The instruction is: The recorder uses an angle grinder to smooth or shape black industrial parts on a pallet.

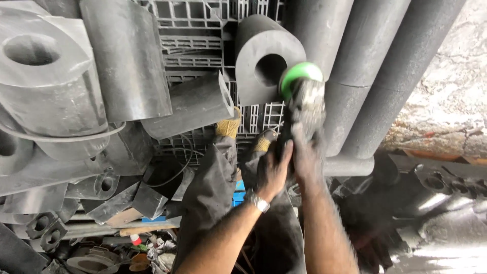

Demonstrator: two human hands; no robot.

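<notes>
Two hands [289, 162] gripping blurred grinder [303, 96], tool body hidden, block [264, 63] behind

Grey plastic pallet [203, 20] in front of me, dark grey bored blocks [45, 76] heaped to my left, long grey cylinders [385, 66] leaning right, rough pale wall [451, 91] beyond, sooty floor [446, 243] catching daylight

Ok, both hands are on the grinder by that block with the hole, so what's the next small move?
Probably ease the grinder's green disc leftward onto the rim of the block. Both the left hand and right hand grip the grinder, and the disc sits right at the hole's edge.
</notes>
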